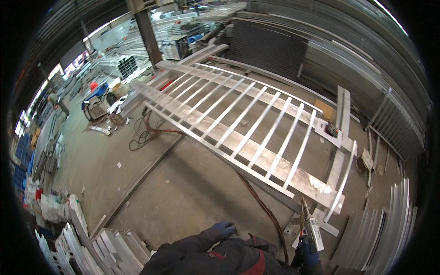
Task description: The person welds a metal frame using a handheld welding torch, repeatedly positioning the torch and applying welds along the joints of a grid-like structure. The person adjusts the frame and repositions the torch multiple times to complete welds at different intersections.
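Dark jacket sleeves with a red trim filled the bottom of the view, nearest the camera. From them the right hand, in a blue glove, gripped a silvery welding torch, its fingers wrapped closed around the handle, the nozzle pointing up toward the near corner of a metal railing frame. The left hand, also gloved in blue, rested low over the concrete floor with nothing seen in it; whether its fingers were curled or spread could not be told. A reddish hose ran across the floor from beside the torch and passed under the frame. Stacks of pale metal profiles lay at the lower left, and more at the lower right. The frame, two long rails joined by many thin bars, lay flat and stretched away diagonally. Beyond its far end stood a dark steel column, bundled square tubes and a cluttered shop floor with cables.
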Available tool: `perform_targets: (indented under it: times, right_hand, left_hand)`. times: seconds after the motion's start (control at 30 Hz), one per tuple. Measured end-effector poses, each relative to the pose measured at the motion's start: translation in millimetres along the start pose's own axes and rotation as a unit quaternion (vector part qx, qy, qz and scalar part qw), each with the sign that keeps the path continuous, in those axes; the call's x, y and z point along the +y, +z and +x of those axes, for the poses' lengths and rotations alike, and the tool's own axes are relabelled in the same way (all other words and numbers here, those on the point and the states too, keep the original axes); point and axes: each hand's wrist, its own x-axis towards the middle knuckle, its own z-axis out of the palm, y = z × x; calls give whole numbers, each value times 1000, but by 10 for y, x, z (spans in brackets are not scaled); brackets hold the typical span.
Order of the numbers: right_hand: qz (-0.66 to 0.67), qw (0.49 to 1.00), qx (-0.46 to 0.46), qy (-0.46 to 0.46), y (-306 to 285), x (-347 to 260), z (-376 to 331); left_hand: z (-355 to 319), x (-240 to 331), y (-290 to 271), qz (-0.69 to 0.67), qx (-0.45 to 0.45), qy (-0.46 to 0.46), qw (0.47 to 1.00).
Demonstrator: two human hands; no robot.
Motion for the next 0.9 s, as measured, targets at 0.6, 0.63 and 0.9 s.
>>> perform_targets:
  times: [0.6, 0.63, 0.9]
  right_hand:
    - [325, 874, 315, -175, -2077, -702, -1321]
    - [320, 874, 318, -183, -2133, -723, -1367]
    - [358, 868, 278, -204, -2382, -771, -1836]
  left_hand:
    - [550, 1159, 3010, 100, -269, 256, 923]
    - [638, 1177, 3327, 62, -279, 239, 928]
    - [503, 1383, 4802, -49, -486, 85, 868]
